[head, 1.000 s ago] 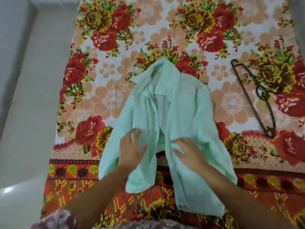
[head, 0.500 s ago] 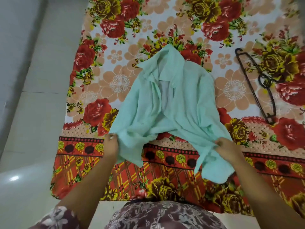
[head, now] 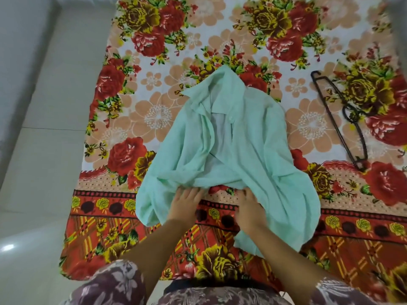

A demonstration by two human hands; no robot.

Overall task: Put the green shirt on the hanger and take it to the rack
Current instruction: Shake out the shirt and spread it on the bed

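Green shirt (head: 246,137): one, lying front-up and open at the middle of the floral bedsheet (head: 152,111), collar toward 12 o'clock, hem toward 6, both sleeves trailing past the hem.

Hanger (head: 337,125): one, dark and thin, flat on the sheet at 2–3 o'clock, well apart from the shirt.

Rack: none in view.

Left grip (head: 184,204): fingers spread and straight, resting on the hem at 6 o'clock, clamped on nothing.

Right grip (head: 248,205): at the hem just beside it. Its fingertips meet the cloth edge, and I cannot tell whether they pinch it.

Handling, my estimate:
- The cloth is thin, light and limp, and it will sag and bunch wherever it is lifted.
- It is not fragile.
- Best held at the collar or shoulder seams, so the neck opens for the hanger.

Tiled floor (head: 44,150) lies at 9 o'clock.
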